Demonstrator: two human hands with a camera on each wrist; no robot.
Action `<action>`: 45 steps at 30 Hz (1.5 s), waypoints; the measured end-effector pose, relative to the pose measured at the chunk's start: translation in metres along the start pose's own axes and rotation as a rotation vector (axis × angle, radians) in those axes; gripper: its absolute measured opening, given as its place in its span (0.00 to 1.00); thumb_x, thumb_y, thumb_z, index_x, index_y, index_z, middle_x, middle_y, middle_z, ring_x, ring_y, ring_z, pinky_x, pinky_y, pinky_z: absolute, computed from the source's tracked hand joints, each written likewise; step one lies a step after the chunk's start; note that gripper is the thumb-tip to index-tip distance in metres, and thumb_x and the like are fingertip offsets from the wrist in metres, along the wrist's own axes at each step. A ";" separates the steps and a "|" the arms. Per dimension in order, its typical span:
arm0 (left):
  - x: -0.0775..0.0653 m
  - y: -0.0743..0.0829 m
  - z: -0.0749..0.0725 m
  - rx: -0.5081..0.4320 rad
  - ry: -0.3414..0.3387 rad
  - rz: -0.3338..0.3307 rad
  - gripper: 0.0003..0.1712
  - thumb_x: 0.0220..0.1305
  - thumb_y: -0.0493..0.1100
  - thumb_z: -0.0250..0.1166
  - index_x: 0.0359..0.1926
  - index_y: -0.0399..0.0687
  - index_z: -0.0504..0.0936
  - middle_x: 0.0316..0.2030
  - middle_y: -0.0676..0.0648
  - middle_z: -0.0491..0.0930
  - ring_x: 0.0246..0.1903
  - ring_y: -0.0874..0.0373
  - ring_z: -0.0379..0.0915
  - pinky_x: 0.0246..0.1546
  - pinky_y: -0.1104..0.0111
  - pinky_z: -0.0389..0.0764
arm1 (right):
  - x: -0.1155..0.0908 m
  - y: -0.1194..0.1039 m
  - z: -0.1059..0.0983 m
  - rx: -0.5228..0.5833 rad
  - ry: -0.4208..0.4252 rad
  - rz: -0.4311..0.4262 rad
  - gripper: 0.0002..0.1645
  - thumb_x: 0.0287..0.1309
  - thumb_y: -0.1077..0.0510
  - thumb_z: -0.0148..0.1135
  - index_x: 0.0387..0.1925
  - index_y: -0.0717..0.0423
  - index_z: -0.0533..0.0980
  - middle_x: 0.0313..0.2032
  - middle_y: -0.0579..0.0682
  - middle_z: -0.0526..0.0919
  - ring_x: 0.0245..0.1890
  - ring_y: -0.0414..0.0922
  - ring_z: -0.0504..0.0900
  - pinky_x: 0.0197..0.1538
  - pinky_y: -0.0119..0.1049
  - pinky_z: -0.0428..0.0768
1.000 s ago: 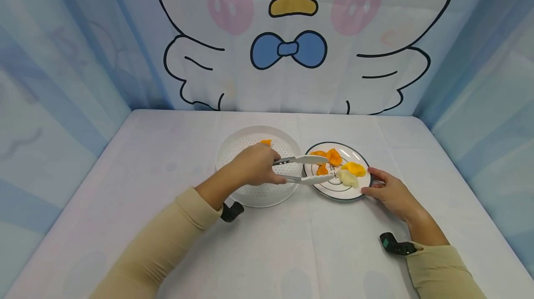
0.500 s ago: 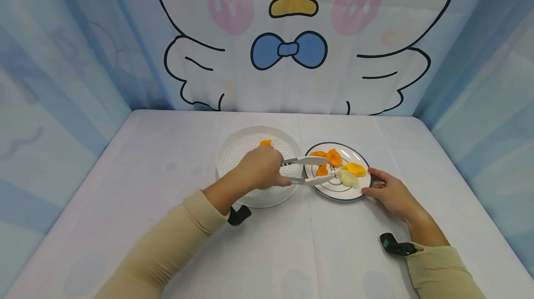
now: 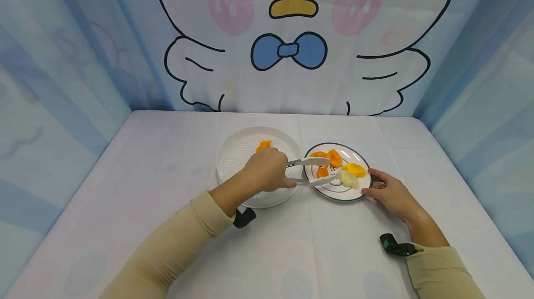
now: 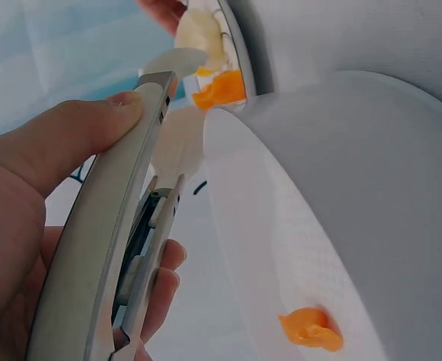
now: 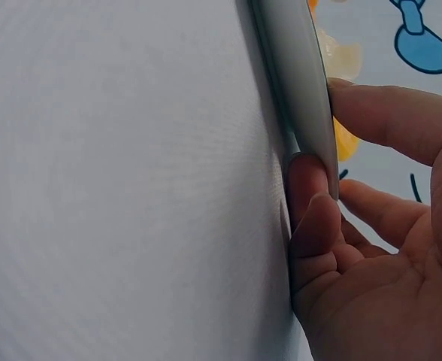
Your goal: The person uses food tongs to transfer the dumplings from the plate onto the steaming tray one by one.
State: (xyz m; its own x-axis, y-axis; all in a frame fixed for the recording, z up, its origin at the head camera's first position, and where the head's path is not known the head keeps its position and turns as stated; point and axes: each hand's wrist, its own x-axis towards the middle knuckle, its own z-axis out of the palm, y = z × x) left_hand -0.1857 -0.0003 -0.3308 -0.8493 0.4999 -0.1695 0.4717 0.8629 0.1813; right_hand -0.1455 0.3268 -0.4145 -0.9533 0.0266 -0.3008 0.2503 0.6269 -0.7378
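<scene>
My left hand (image 3: 269, 169) grips a pair of tongs (image 4: 104, 218) with metal handles and pale tips. The tongs' spread tips reach over the left part of a white plate (image 3: 333, 194) with a dark rim. On that plate lie several orange pieces (image 3: 334, 157), a yellow piece (image 3: 354, 169) and a pale cream piece (image 3: 348, 179). My right hand (image 3: 390, 194) pinches the plate's right edge, with fingertips tucked beneath the rim in the right wrist view. Under my left forearm is a round white perforated tray (image 3: 231, 155) holding an orange piece (image 4: 311, 329).
White cloth covers the table (image 3: 167, 160). The tray and the plate stand close side by side. A printed cartoon curtain (image 3: 288, 90) rises behind the far table edge, and blue curtains flank both sides.
My left hand has shifted a little to the right, uncovering more of the orange piece on the tray. The tongs' tips stay over the plate. My right hand has not moved.
</scene>
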 end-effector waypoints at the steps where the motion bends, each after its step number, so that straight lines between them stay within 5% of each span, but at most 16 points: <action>1: 0.001 0.000 0.000 -0.006 -0.004 0.002 0.23 0.57 0.63 0.73 0.27 0.48 0.82 0.24 0.52 0.75 0.27 0.58 0.69 0.23 0.68 0.72 | 0.000 0.000 0.000 0.000 0.000 -0.002 0.52 0.64 0.50 0.67 0.77 0.64 0.50 0.66 0.67 0.59 0.48 0.54 0.68 0.40 0.33 0.74; 30: 0.010 -0.006 0.000 -0.001 -0.016 0.070 0.18 0.58 0.60 0.73 0.30 0.50 0.85 0.22 0.55 0.76 0.27 0.60 0.70 0.25 0.68 0.72 | 0.001 0.003 0.003 0.014 0.002 -0.001 0.52 0.64 0.50 0.67 0.77 0.64 0.50 0.64 0.65 0.61 0.48 0.53 0.68 0.39 0.33 0.74; 45: 0.010 -0.016 0.001 -0.078 0.030 0.120 0.22 0.61 0.57 0.71 0.49 0.49 0.88 0.32 0.57 0.81 0.32 0.60 0.73 0.33 0.68 0.75 | 0.001 0.002 0.002 0.012 0.013 -0.002 0.52 0.63 0.51 0.68 0.77 0.64 0.50 0.63 0.65 0.62 0.46 0.52 0.68 0.39 0.33 0.73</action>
State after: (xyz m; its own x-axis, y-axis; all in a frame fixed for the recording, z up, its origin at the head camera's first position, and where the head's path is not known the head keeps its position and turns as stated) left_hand -0.2019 -0.0092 -0.3369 -0.7950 0.5960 -0.1128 0.5518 0.7878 0.2735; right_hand -0.1461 0.3267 -0.4176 -0.9560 0.0354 -0.2912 0.2499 0.6180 -0.7454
